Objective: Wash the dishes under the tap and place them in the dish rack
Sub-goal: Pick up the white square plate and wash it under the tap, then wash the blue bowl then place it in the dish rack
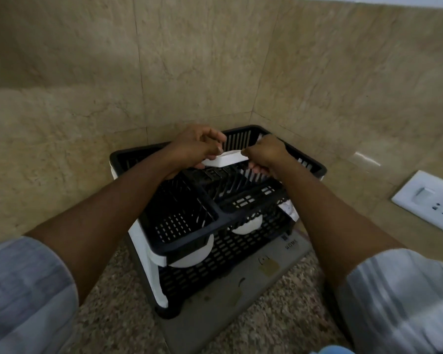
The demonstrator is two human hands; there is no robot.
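A grey sleeve [23,290] is seen at the far left, its bare forearm reaching up toward the dish rack [215,213]. The rack is black with white side panels, two-tiered, set in the corner of the tiled wall [113,72] on a speckled counter [113,315], over a grey mat [279,274]. The left hand [195,149] is held above the rack's upper tier, fingers curled and pinched on the left end of a white dish [225,159]. The dish, rectangular in look, is held just above the slotted section at the back of the rack's top tier; its exact shape cannot be told. A white plate [189,259] is seen in the rack's lower tier at front left, and a second white dish [246,226] further right in the same tier. The right hand [265,155] is closed on the dish's right end, fingers bent tight around it. Right of the rack, a white wall socket [430,200] is mounted on the tiles. A second grey sleeve [399,302] is seen at lower right.
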